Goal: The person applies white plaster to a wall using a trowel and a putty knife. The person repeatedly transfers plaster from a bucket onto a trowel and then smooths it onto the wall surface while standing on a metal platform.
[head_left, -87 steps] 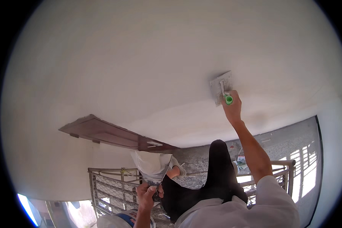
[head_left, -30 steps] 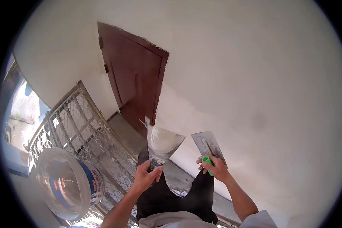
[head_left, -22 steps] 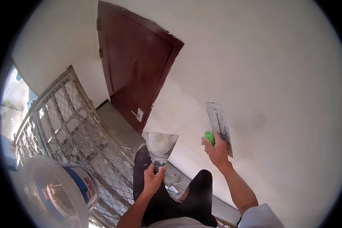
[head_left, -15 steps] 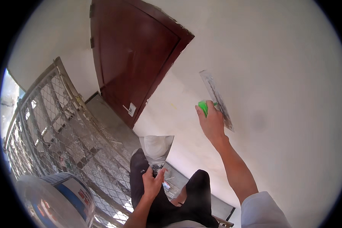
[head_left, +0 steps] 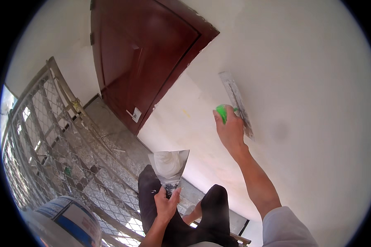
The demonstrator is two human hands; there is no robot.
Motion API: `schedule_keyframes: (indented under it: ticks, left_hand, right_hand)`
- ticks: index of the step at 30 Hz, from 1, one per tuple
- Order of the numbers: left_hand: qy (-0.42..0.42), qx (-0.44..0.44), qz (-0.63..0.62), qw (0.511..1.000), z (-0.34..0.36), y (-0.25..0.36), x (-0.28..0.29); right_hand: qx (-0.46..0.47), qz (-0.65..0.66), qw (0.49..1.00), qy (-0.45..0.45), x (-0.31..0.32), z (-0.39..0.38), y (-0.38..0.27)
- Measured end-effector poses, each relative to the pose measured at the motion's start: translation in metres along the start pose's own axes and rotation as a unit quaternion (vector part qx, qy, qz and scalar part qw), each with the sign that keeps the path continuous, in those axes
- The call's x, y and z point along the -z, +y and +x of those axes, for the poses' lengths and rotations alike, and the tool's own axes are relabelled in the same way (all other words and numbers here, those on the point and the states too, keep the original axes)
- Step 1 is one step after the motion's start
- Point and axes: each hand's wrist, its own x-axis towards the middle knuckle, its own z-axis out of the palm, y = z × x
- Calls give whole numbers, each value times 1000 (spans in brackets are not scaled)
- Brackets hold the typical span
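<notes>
My left hand (head_left: 167,204) is closed round the dark handle of a wide putty knife (head_left: 171,181), held in front of my knees. A mound of white putty (head_left: 167,163) lies on its blade. Out at the wall, my right hand (head_left: 231,131) grips the green handle (head_left: 222,112) of a finishing trowel (head_left: 237,101). The trowel's long, putty-smeared metal blade runs along the white wall (head_left: 309,107); whether it touches the surface along its whole length I cannot tell.
A dark red door (head_left: 142,57) with a light-coloured handle (head_left: 135,114) stands ahead to the left. A railing with wire mesh (head_left: 49,123) borders a speckled floor below. At the lower left is a white and blue bucket (head_left: 66,220). My bent knees (head_left: 216,201) are below.
The view has shifted, so the door and railing sit further left. The trowel has tilted slightly against the wall. Both hands keep their hold.
</notes>
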Motion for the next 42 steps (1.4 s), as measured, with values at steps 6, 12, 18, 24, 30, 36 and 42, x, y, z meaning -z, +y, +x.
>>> schedule_keyframes:
  ticks: [6,12,18,24,30,36,42]
  left_hand:
    - [0,8,-8,1000,0,1,0]
    - [4,3,-5,1000,1,-4,0]
    - [5,-3,-6,1000,1,-4,1]
    - [4,-4,-15,1000,1,-2,1]
    - [3,-5,-8,1000,2,-5,1]
    - [1,-17,-6,1000,0,-1,1]
    - [-4,-21,-3,1000,0,-4,-1]
  right_hand:
    - [20,-6,1000,9,-4,3,0]
    - [36,37,997,58,1,-1,-7]
    - [-16,3,1000,-11,-2,0,-4]
    - [-7,14,1000,18,-2,0,-4]
    - [17,35,997,60,-1,-5,-2]
    - [-25,16,999,-13,6,0,-4]
    - [7,17,1000,-2,9,-1,0]
